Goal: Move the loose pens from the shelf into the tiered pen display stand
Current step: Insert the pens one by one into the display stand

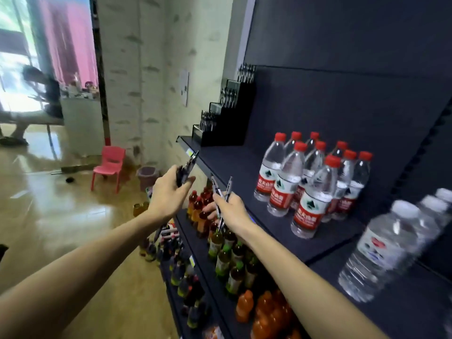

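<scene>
On the dark shelf (234, 162) the stand (225, 118) lies ahead-left of my hands; left hand (168, 192), nearer, grips pens (187, 167); right hand (230, 209) clamps pens pointing upward.

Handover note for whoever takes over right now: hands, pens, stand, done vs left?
Left hand: grips a bunch of dark pens.
Right hand: grips a few silver pens.
Both hands are in front of the shelf edge, short of the tiered pen display stand at its far end.
Done: the stand's tiers already hold pens.
Left: slot in both handfuls.
</scene>
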Available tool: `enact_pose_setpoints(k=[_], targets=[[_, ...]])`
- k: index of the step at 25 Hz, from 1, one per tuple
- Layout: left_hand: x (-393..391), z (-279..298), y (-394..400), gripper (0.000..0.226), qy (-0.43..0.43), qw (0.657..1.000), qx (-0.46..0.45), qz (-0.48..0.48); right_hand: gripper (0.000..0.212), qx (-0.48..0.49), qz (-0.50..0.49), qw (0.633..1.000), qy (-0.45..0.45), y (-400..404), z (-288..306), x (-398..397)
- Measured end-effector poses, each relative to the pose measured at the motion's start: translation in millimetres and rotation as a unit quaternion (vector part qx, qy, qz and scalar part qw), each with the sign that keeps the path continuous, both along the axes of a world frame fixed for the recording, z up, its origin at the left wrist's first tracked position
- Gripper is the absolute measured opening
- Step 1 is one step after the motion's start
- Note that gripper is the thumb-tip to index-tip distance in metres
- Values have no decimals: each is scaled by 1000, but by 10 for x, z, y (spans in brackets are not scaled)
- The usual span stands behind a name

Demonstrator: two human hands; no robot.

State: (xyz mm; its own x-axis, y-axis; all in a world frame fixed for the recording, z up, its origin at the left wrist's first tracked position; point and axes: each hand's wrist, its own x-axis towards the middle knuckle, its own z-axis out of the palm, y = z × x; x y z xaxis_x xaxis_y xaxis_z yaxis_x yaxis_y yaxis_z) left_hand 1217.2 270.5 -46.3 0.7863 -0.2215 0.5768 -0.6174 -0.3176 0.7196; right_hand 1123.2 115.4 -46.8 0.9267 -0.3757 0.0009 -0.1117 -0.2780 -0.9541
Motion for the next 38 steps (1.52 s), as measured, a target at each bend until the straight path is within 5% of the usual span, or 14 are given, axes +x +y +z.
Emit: enact_pose_setpoints(k=[9,17,24,27,30,38], targets=[[1841,75,-149,37,18,1000,-12,-16,9,35,-82,996,-21,-316,157,1817],[3616,55,-759,33,3,998,15,-56,16,88,-73,993,-20,-920,67,3599],[4894,251,-1315,44,-9,997,20,-78,34,-84,-167,978,-92,-1415,163,4624],[5324,242,-1577,42,8,995,0,-102,30,-162,-238,952,-107,-1626,91,4759],[5669,202,-1744,43,-9,987,-14,-160,49,-234,-318,914,-96,-1687,18,4873],[6536,218,-1952,31,56,955,-24,-289,55,-449,-468,761,1,-1425,128,5042]])
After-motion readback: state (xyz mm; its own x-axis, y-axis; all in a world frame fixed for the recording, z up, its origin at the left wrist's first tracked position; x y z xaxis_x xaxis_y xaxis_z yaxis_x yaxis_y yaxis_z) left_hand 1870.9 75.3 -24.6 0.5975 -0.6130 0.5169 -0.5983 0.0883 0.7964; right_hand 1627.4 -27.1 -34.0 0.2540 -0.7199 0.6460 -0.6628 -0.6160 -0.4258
